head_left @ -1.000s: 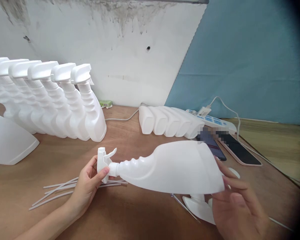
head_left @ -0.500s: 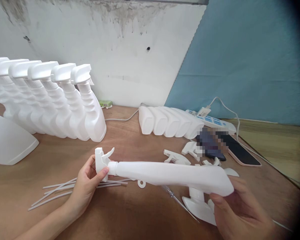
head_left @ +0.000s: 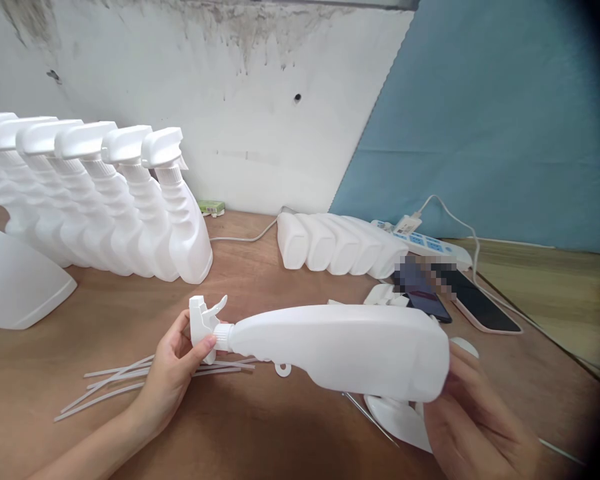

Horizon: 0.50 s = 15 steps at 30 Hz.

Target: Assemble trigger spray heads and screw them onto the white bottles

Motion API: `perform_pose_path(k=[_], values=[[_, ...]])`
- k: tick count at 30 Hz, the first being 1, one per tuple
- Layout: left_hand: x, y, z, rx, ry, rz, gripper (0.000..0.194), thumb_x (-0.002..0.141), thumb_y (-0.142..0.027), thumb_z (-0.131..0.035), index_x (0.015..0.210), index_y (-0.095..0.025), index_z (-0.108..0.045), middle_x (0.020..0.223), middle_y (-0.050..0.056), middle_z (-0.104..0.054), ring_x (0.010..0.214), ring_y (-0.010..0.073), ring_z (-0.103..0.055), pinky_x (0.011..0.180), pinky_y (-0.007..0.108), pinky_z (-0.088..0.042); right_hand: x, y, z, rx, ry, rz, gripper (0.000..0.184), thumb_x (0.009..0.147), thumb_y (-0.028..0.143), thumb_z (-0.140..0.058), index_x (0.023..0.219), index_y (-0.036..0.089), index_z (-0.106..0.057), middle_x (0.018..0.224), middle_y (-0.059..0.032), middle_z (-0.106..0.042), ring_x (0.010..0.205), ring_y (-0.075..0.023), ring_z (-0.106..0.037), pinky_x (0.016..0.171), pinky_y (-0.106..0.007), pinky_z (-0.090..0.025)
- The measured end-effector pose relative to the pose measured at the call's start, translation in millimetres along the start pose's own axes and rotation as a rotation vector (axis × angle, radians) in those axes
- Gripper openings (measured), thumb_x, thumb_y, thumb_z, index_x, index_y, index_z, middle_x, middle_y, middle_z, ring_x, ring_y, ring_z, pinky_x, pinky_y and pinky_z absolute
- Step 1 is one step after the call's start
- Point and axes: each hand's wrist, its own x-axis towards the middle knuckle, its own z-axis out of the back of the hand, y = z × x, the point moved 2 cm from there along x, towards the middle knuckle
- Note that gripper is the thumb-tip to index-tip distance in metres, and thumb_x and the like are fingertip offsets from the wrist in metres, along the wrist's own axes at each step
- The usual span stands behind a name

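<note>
Your left hand [head_left: 173, 373] pinches the trigger cap [head_left: 203, 323] on the bottle [head_left: 340, 347]; your right hand [head_left: 473, 417] grips the bottle's base. The bottle lies sideways above the table [head_left: 260, 427] near its front edge, over loose tubes [head_left: 105, 383].

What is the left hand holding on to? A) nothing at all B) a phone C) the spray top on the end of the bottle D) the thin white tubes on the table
C. The left hand pinches the trigger sprayer head at the neck of the white bottle, which lies sideways in the air, while the right hand grips the bottle's base. The thin white tubes lie on the table under the hand, not in it.
</note>
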Motion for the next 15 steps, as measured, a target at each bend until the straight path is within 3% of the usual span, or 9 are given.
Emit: perform_pose_path(k=[7, 10, 15], values=[[-0.9, -1.7, -2.1, -0.017, 0.016, 0.019, 0.038, 0.074, -0.034, -0.068, 0.103, -0.019, -0.05, 0.095, 0.006, -0.063, 0.089, 0.0203, -0.058, 0.074, 0.028, -0.048, 0.8, -1.4, -1.9, 0.055, 0.067, 0.026, 0.047, 0.067, 0.017, -0.065, 0.113, 0.028, -0.062, 0.114, -0.004, -0.06, 0.109, -0.0251, -0.054, 0.084, -0.032, -0.048], [-1.7, -1.6, -1.8, -0.022, 0.009, 0.017, 0.037, 0.073, -0.034, -0.069, 0.1, -0.018, -0.05, 0.093, 0.005, -0.062, 0.086, 0.0197, -0.059, 0.072, 0.027, -0.048, 3.4, 0.0, -2.6, 0.021, 0.026, 0.03, 0.039, 0.066, 0.016, -0.066, 0.104, 0.024, -0.066, 0.101, -0.005, -0.06, 0.096, -0.0232, -0.056, 0.08, -0.031, -0.046], [-2.0, -2.3, -3.2, -0.014, 0.016, 0.024, 0.034, 0.073, -0.037, -0.068, 0.096, -0.018, -0.052, 0.081, 0.002, -0.06, 0.067, 0.0144, -0.054, 0.062, 0.024, -0.045, 7.5, 0.6, -3.3, 0.136, -0.008, 0.042, 0.018, 0.058, 0.019, -0.073, 0.073, 0.023, -0.064, 0.079, -0.0009, -0.053, 0.072, -0.0175, -0.052, 0.06, -0.027, -0.043]])
